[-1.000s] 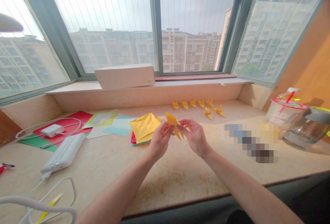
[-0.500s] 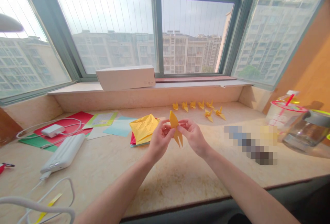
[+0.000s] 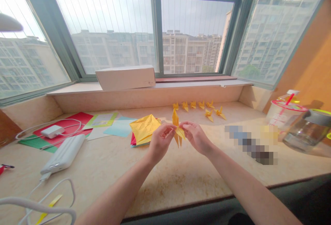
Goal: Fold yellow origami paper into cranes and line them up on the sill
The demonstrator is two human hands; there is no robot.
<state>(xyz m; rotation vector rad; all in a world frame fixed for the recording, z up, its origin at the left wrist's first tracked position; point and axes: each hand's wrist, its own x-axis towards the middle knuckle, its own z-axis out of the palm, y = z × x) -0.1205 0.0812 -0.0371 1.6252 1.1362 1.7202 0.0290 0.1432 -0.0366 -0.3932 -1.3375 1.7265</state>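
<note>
Between my hands, a yellow folded paper crane (image 3: 177, 127) stands upright, its pointed parts up and down. My left hand (image 3: 160, 142) pinches its left side, and my right hand (image 3: 196, 136) grips the right side. Just left of my left hand lies a creased yellow paper sheet (image 3: 144, 128), resting on a small stack of coloured paper (image 3: 133, 140). Farther ahead, a row of several small yellow paper cranes (image 3: 196, 106) stands on the marble sill (image 3: 181, 180).
Left of my hands are loose coloured papers (image 3: 77, 121), a white power bank (image 3: 62, 154), a white charger (image 3: 52, 131) and cables. A white box (image 3: 125, 77) sits on the ledge. At right stand a plastic cup with a red straw (image 3: 286, 114), a glass jar (image 3: 307, 130) and a pixelated patch (image 3: 250, 144).
The yellow crane has turned from a leftward tilt to nearly upright, and its folds now show differently. My hands stay close together on it, with my right hand slightly lower than before.
</note>
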